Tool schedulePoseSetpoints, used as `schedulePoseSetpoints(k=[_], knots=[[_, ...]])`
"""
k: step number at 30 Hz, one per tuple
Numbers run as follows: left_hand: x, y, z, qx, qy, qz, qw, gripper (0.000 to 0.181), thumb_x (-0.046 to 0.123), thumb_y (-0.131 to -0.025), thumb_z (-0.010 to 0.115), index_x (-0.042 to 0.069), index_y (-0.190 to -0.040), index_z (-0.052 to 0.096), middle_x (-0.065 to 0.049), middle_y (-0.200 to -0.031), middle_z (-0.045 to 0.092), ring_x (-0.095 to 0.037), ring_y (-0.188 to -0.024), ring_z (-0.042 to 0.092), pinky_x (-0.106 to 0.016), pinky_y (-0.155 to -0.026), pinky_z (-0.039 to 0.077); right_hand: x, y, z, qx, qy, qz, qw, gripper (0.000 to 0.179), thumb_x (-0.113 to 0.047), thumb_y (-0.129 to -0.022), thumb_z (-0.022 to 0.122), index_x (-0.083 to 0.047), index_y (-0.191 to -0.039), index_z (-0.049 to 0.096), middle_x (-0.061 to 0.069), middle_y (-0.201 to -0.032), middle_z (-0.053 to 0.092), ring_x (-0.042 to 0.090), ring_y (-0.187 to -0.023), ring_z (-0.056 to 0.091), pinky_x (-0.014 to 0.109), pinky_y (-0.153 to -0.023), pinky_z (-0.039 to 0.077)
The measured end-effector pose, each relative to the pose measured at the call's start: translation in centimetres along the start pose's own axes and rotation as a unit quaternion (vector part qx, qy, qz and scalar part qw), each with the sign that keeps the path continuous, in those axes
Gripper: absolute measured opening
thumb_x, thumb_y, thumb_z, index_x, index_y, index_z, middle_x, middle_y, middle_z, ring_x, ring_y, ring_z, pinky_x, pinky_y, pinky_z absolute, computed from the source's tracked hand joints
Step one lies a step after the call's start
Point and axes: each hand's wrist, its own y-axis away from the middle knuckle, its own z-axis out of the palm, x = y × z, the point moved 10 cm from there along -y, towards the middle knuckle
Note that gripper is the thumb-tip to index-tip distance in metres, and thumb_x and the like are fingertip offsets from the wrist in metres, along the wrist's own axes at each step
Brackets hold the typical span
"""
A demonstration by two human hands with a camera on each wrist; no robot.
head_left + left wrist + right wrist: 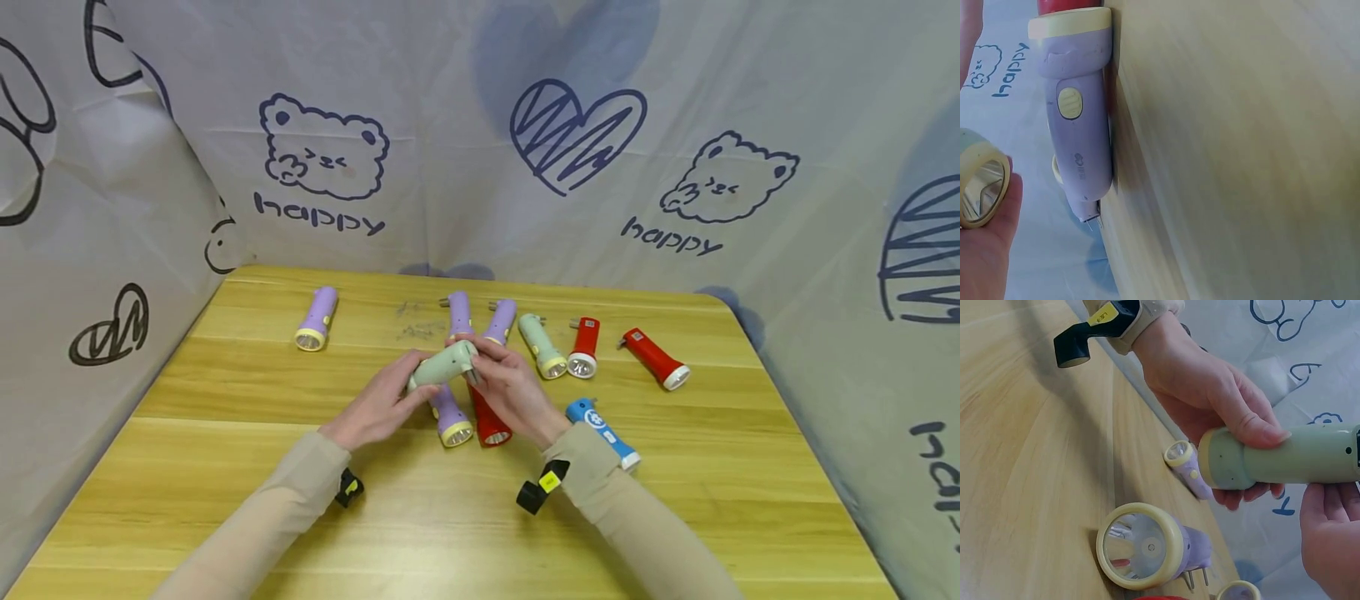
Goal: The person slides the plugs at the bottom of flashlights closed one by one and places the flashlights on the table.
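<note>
Both hands have hold of a pale green flashlight (438, 368) raised above the table, lying roughly level. My left hand (384, 402) grips its cream-rimmed lamp end, thumb along the body (1300, 453). At the tail end, my right hand (516, 390) holds it with curled fingers, beside metal plug prongs that stick out. In the left wrist view only the flashlight's lamp head (984, 187) shows. Under the hands lie a purple flashlight (447, 412) and a red flashlight (491, 421), partly hidden by them.
A lone purple flashlight (318, 318) lies at the back left. Behind the hands are two more purple ones (459, 312). To the right lie a green flashlight (542, 343), two red ones (656, 358) and a blue one (604, 432). Printed cloth (450, 167) surrounds the wooden table (225, 467).
</note>
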Motion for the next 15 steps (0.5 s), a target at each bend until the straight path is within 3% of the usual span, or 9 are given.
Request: schedulePoseSetpoints(k=[7,15], knots=[[0.41,-0.18,-0.01,0.013,-0.024,0.010,0.9996,0.041,0.023,-0.103,0.057,0.004,-0.139,0.051,-0.012,-0.116,0.065,-0.023,-0.099,0.063,-0.040,-0.086,0.055,-0.21,0.08,0.16,0.009,0.014,-0.007,0.9998,0.031,-0.006,-0.104,0.052,-0.020,-0.124,0.071,-0.003,-0.130,0.069,0.007,-0.128,0.058,0.018,-0.108,0.046],[0.44,-0.54,0.70,0.014,-0.042,0.017,0.9989,0.040,0.021,-0.105,0.053,0.000,-0.139,0.047,-0.016,-0.120,0.061,-0.027,-0.106,0.062,-0.046,-0.093,0.055,-0.16,0.12,0.08,0.019,0.019,-0.017,0.9995,0.035,-0.009,-0.103,0.055,-0.013,-0.136,0.064,-0.007,-0.126,0.071,0.005,-0.128,0.058,0.018,-0.112,0.043]])
